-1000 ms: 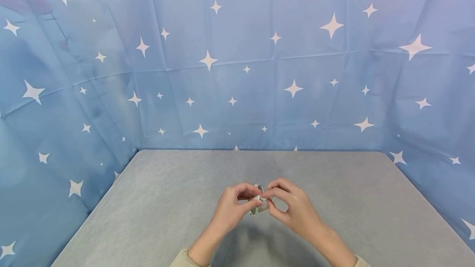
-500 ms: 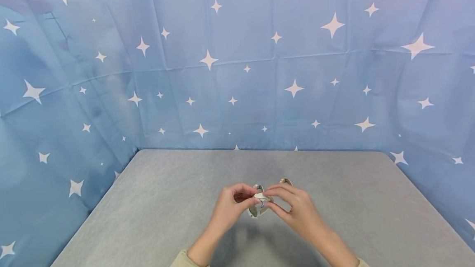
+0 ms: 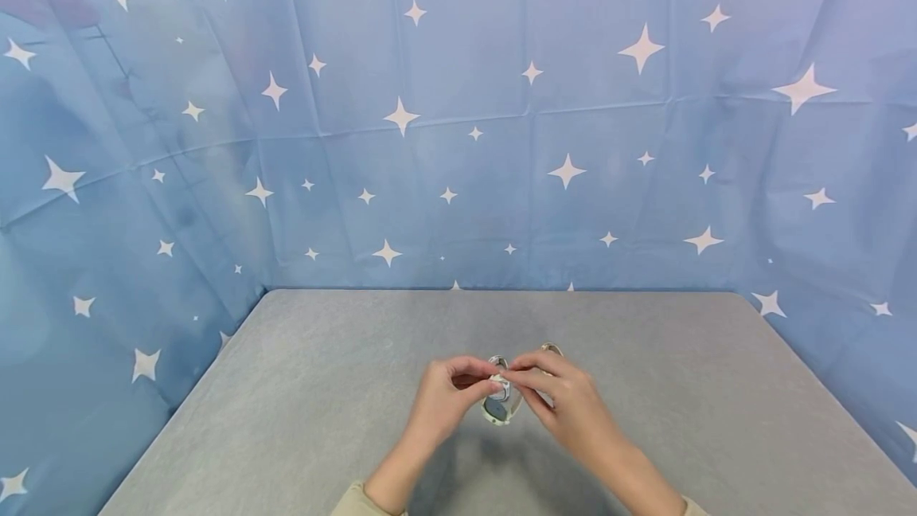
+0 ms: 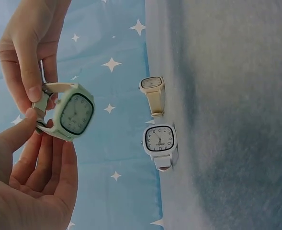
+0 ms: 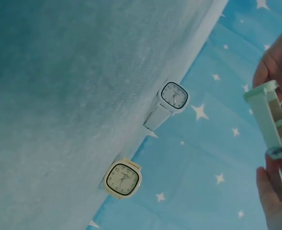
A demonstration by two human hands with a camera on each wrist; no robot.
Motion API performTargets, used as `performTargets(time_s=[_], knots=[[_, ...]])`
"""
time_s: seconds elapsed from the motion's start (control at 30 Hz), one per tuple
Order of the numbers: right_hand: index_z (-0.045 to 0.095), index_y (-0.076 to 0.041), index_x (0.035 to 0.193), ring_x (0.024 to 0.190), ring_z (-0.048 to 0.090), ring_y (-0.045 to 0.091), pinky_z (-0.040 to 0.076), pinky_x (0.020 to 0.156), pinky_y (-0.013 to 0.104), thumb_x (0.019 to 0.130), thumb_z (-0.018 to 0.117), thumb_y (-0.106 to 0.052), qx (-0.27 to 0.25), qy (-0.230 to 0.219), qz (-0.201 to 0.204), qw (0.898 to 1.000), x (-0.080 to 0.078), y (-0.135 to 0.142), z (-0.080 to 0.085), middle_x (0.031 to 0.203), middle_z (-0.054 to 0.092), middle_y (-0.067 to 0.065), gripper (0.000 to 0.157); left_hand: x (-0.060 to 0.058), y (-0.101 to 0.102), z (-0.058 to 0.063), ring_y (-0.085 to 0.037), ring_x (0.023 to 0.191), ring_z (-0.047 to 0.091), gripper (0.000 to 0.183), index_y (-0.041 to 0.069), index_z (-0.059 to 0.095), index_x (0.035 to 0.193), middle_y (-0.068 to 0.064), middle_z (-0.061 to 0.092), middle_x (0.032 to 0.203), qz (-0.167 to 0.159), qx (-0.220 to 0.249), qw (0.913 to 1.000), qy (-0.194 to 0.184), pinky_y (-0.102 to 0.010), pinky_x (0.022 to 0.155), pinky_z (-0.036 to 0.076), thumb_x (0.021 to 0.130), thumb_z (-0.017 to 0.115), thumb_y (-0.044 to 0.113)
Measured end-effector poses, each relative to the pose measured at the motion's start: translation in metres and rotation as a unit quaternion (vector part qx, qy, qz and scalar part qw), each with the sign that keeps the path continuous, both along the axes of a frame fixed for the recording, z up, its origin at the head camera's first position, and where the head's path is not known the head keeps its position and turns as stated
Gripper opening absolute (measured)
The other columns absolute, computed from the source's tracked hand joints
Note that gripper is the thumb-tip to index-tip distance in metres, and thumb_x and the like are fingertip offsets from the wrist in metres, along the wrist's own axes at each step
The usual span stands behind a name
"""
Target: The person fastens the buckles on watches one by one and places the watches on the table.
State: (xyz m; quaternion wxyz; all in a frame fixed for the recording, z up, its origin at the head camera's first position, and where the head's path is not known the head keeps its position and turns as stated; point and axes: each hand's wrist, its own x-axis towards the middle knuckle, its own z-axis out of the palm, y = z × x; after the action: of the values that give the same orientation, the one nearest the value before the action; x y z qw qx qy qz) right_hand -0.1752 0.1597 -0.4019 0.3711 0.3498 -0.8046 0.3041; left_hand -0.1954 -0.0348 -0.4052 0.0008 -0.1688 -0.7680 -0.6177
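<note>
A pale green wristwatch (image 4: 74, 113) with a squarish case is held up between both hands, its strap bent into a loop. My left hand (image 3: 446, 398) pinches one side of the strap with thumb and fingers. Opposite it, my right hand (image 3: 573, 404) pinches the strap near the buckle, fingertips close to the left hand's. In the right wrist view the green watch (image 5: 264, 115) appears edge-on between the two hands. The fingertips partly hide the strap ends in the head view.
A white wristwatch (image 4: 160, 140) and a cream wristwatch (image 4: 152, 85) rest apart on the grey table (image 3: 344, 357), beyond the hands. Behind the table hangs a blue curtain (image 3: 458, 166) with white stars.
The green watch has turned between the fingers, so more of its case shows below the hands. The right fingers have shifted slightly along the strap, and the cream watch shows more behind them.
</note>
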Motion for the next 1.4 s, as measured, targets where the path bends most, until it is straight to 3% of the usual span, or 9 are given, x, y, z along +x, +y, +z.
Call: performTargets(time_s=[0.13,0.3,0.37,0.53,0.77,0.9,1.07,1.23,1.4], knots=[[0.074,-0.013,0.108,0.082,0.065,0.007,0.049,0.073,0.009,0.076,0.081,0.004,-0.041,-0.07,-0.012,0.997,0.002,-0.001,-0.001,0.099,0.071,-0.005,0.037,-0.002,-0.001,0.002,-0.008,0.079,0.069,0.018,0.002,0.075,0.098,-0.018,0.075,0.095,0.005,0.029,0.9994,-0.019,-0.018,0.07,0.056,0.085,0.079,0.015],[0.066,-0.011,0.123,0.09,0.072,0.015,0.059,0.078,0.024,0.08,0.08,-0.003,-0.083,-0.164,0.014,0.983,0.003,-0.001,-0.003,0.107,0.071,0.001,0.046,-0.006,-0.004,0.002,-0.011,0.081,0.07,0.023,-0.003,0.069,0.106,-0.019,0.072,0.097,0.007,0.087,0.9946,-0.057,-0.027,0.072,0.061,0.089,0.074,0.011],[0.062,-0.01,0.13,0.1,0.07,0.019,0.06,0.082,0.03,0.081,0.081,-0.007,-0.081,-0.18,0.034,0.98,0.003,0.0,-0.003,0.118,0.07,0.005,0.053,-0.007,-0.006,0.002,-0.01,0.081,0.07,0.024,-0.002,0.068,0.11,-0.016,0.071,0.096,0.008,0.097,0.9928,-0.07,-0.03,0.073,0.061,0.091,0.072,0.013],[0.051,-0.01,0.144,0.127,0.057,0.02,0.056,0.094,0.031,0.077,0.085,-0.013,-0.047,-0.207,0.072,0.975,0.002,0.003,-0.003,0.142,0.057,0.009,0.075,-0.01,-0.009,0.001,-0.009,0.08,0.07,0.031,-0.001,0.066,0.117,-0.005,0.07,0.091,0.005,0.122,0.9867,-0.108,-0.029,0.074,0.061,0.093,0.071,0.017],[0.055,-0.006,0.14,0.123,0.06,0.028,0.054,0.096,0.031,0.08,0.082,-0.009,-0.069,-0.224,0.08,0.969,-0.004,0.001,-0.006,0.136,0.062,0.011,0.065,-0.01,-0.01,0.0,-0.01,0.085,0.071,0.034,-0.003,0.064,0.119,0.001,0.069,0.093,-0.011,0.143,0.9783,-0.15,-0.024,0.072,0.06,0.095,0.067,0.021],[0.058,-0.003,0.136,0.119,0.062,0.032,0.054,0.096,0.03,0.079,0.082,-0.008,-0.085,-0.229,0.067,0.967,-0.006,0.001,-0.005,0.132,0.065,0.013,0.062,-0.011,-0.012,-0.001,-0.017,0.101,0.071,0.038,-0.001,0.063,0.125,-0.011,0.07,0.111,-0.033,0.127,0.9815,-0.14,-0.029,0.082,0.06,0.096,0.066,0.024],[0.059,0.0,0.134,0.117,0.064,0.035,0.054,0.096,0.033,0.082,0.079,-0.007,-0.106,-0.257,0.055,0.959,-0.01,0.001,-0.002,0.131,0.065,0.017,0.057,-0.014,-0.018,0.0,-0.031,0.128,0.058,0.048,0.005,0.057,0.138,-0.019,0.059,0.138,-0.092,0.087,0.9873,-0.096,-0.034,0.102,0.052,0.093,0.07,0.016],[0.058,0.0,0.136,0.119,0.064,0.034,0.053,0.098,0.034,0.087,0.076,-0.011,-0.112,-0.298,0.064,0.946,-0.012,0.001,0.0,0.133,0.064,0.018,0.053,-0.02,-0.022,0.0,-0.037,0.135,0.05,0.055,0.0,0.051,0.142,-0.022,0.054,0.144,-0.137,0.079,0.9852,-0.067,-0.034,0.109,0.047,0.09,0.07,0.005],[0.058,-0.001,0.136,0.12,0.064,0.032,0.052,0.099,0.033,0.088,0.075,-0.015,-0.12,-0.326,0.055,0.936,-0.015,-0.002,0.0,0.134,0.064,0.018,0.052,-0.023,-0.023,-0.001,-0.037,0.136,0.05,0.056,-0.001,0.05,0.142,-0.023,0.053,0.145,-0.141,0.064,0.9858,-0.066,-0.035,0.109,0.046,0.09,0.071,0.005]])
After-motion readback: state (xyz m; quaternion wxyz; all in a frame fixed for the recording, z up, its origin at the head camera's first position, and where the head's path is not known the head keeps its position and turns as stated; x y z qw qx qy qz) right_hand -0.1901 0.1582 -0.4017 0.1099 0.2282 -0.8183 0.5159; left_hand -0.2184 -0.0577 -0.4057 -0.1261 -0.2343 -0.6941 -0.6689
